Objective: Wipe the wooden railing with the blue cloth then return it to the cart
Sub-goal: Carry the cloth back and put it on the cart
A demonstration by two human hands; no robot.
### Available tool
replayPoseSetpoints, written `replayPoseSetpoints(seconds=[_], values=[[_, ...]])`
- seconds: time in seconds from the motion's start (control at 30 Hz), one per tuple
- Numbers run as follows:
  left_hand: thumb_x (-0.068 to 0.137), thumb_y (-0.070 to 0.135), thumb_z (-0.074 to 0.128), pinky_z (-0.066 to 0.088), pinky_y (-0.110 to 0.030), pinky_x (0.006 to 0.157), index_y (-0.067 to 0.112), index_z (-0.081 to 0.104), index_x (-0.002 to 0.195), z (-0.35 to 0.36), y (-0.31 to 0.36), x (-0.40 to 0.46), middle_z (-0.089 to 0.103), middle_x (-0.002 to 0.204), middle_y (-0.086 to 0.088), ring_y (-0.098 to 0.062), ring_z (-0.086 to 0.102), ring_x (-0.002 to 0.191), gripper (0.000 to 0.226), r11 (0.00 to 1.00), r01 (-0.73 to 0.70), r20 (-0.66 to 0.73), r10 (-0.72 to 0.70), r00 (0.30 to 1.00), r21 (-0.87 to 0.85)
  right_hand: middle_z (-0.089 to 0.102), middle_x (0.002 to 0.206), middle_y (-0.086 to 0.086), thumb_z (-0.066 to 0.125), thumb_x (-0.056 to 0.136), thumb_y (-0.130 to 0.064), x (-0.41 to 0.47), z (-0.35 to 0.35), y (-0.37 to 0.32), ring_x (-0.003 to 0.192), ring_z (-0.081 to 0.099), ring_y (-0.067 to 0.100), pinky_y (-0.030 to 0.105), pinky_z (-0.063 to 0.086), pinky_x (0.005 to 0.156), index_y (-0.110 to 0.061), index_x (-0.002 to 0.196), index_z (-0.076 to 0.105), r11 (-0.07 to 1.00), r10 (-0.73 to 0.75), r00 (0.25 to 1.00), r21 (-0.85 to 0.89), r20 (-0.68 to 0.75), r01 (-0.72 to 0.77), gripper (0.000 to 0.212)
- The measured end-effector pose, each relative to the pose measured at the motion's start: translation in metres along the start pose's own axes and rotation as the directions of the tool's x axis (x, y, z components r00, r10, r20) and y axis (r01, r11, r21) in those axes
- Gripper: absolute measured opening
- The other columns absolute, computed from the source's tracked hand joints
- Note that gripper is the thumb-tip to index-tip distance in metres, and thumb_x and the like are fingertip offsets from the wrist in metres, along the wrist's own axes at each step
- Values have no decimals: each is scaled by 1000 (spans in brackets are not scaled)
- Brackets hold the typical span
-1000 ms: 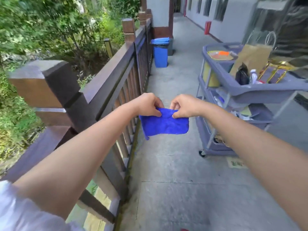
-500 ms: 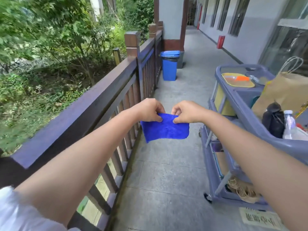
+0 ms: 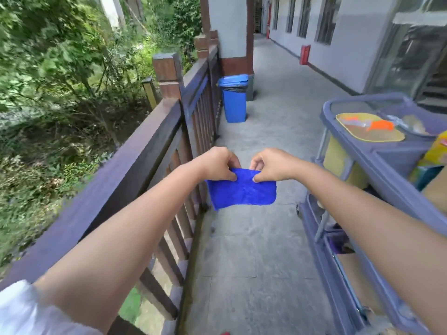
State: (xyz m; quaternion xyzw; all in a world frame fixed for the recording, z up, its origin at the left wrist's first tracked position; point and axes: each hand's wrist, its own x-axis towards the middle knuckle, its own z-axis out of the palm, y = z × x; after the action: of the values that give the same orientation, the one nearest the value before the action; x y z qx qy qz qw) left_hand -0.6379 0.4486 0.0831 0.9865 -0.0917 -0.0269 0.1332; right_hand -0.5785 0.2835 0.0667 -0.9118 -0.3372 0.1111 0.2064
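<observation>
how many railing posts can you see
3. The nearest post stands left of the bin; two more, and, line up behind it toward the pillar. Others may be hidden or out of frame.

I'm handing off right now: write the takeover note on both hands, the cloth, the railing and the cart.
Left hand: pinching the blue cloth at its top edge.
Right hand: pinching the same edge.
The cloth hangs in the air between the wooden railing on the left and the cart on the right, touching neither.
Done: cloth in hand; whether any wiping has happened cannot be told.
Left: wipe the rail if needed, then put the cloth on the cart.
</observation>
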Motion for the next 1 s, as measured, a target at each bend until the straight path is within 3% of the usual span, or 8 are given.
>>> replayPoseSetpoints(seconds=[0.2,0.3,0.53,0.7,0.83,1.0], values=[[76,11,65,46,-25,78,11,71,96,-38,-58,111,71,99,-5,-17,61,88,20,996,-83,5,83,997,-27,59,72,-10,66,71,-15,104,-40,28,62,50,-2,9,37,44,-23,75,61,997,73,996,13,-51,-72,11],[78,11,64,46,-23,78,11,71,97,-41,-82,153,71,99,-4,-13,59,85,20,994,-97,21,98,995,-56,57,70,-12,67,71,-15,149,-50,44,63,50,1,16,36,51,-23,76,61,995,97,995,24,-40,-96,11],[79,11,64,50,-29,82,12,71,97,-42,-135,266,71,99,-5,-18,62,92,19,993,-107,65,110,992,-56,57,68,-16,66,71,-16,257,-61,101,63,51,-2,17,36,51,-25,75,61,989,133,991,64,-24,-132,11],[78,12,64,45,-22,77,12,71,97,-46,-154,379,72,99,-4,-15,60,87,20,989,-146,40,146,988,-13,59,67,-16,65,70,-16,335,-95,166,63,52,-4,5,36,40,-27,74,62,983,169,982,82,-83,-163,11],[77,11,65,47,-25,76,12,71,96,-57,-163,466,72,97,-6,-16,59,82,20,989,-147,40,148,988,-31,61,71,-10,65,70,-15,393,-130,215,63,52,-2,8,35,43,-25,73,61,975,210,972,103,-104,-199,12],[76,11,64,50,-29,79,11,71,94,-66,-175,559,71,98,-6,-16,58,83,18,982,-174,33,177,984,-71,63,74,-3,64,70,-12,451,-166,265,70,58,15,25,45,58,-20,75,63,964,250,960,120,-128,-236,9]])
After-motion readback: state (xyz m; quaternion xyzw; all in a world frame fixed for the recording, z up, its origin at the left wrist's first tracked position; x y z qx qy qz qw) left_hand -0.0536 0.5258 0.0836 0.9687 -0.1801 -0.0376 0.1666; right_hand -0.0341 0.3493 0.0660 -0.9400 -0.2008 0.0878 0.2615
